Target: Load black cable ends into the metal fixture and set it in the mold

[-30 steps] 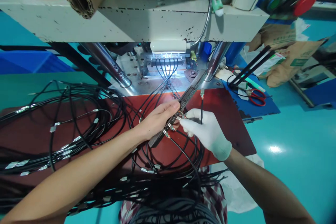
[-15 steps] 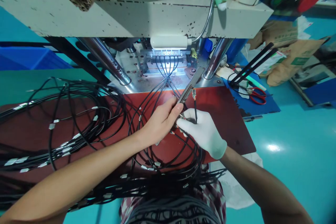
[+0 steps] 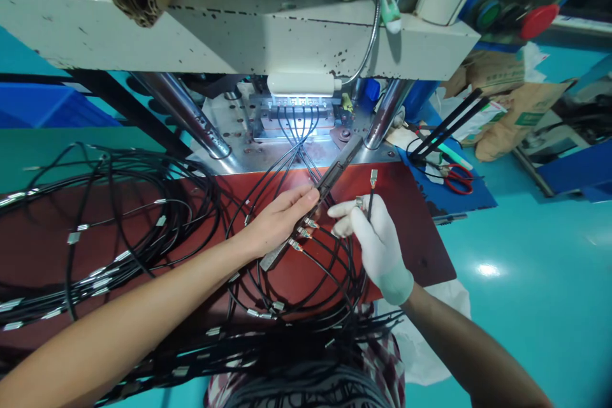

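As the bare left hand (image 3: 284, 217) clasps a long dark metal bar (image 3: 340, 169) above the flat red-brown mat (image 3: 411, 223), the white-gloved right hand (image 3: 377, 245), also over it, holds a silver-tipped black cable (image 3: 371, 197) between its fingers; loading the bar seems under way, next calling for careful alignment

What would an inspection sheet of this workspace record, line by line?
Surface: red board, strewn with cables.
Job's things: metal bar, held slanting; three connectors along its lower part.
Clutter: red-handled scissors among items at right.
Hands: left hand, bare, grips the metal bar; right hand, gloved, holds an upright cable end.
Cables: black coils at left; other cables reach the lit fixture.
Surroundings: pale machine frame; paper bags at right.
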Available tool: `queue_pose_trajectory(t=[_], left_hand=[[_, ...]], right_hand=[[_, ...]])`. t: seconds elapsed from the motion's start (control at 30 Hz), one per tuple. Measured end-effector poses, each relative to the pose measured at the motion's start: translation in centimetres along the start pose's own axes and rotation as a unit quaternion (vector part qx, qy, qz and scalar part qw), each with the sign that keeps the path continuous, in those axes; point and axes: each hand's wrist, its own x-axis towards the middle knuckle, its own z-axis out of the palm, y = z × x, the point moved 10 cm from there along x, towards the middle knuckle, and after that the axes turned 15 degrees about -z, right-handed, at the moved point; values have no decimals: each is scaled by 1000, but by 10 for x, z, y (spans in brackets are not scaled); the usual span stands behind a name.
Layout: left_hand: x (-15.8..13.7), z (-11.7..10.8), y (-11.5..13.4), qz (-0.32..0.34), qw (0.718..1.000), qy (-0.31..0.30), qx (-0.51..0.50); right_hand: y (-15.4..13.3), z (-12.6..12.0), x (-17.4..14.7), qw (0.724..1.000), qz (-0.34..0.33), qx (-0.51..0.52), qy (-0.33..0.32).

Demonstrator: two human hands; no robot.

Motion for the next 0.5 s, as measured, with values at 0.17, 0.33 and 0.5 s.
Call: queue_pose_trajectory(t=[0.17,0.33,0.5], left_hand=[[1,6,-5,-20,999,-41,-29],[0,10,-9,-42,996,-72,-37],[-2,13,-7,-42,996,-82,-16]], right_hand=[[-9,3,4,994,-25,-86,-55],[-4,28,6,985,12,21,-172],[-2,42,7,973,35,95,-207]])
